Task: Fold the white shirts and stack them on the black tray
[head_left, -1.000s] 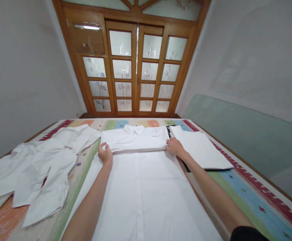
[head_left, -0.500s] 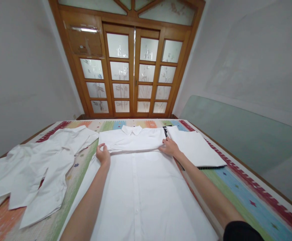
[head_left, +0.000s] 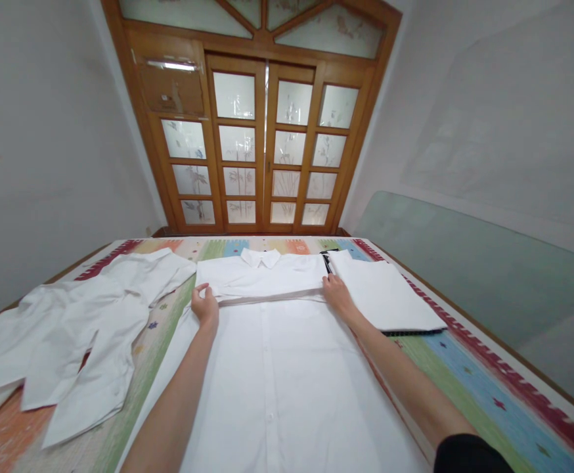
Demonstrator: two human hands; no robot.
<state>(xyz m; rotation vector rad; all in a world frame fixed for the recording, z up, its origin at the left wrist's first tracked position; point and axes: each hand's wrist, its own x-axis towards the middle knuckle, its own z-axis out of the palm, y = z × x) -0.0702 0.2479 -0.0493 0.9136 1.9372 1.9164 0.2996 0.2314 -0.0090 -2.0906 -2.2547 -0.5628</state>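
A white collared shirt point(head_left: 262, 276) lies folded into a wide band at the far end of the spread white cloth. Its collar points away from me. My left hand point(head_left: 204, 306) pinches the left corner of the band, thumb and fingers closed on it. At the opposite corner, my right hand point(head_left: 336, 293) is closed on the band's right edge, its fingertips partly hidden. Below the band, white shirt cloth with a button placket point(head_left: 268, 381) stretches flat toward me, between my forearms.
A second white shirt point(head_left: 94, 322) lies loosely spread on the left. To the right is a folded white garment point(head_left: 390, 295) with dark edging beneath. Everything rests on a colourful patterned bed cover point(head_left: 464, 368). A pale green panel point(head_left: 464, 263) leans along the right wall; wooden glazed doors point(head_left: 267, 151) stand behind.
My right hand has shifted slightly right along the band's edge, and its fingers look more drawn together. My left hand keeps its hold. The view has tilted up a little.
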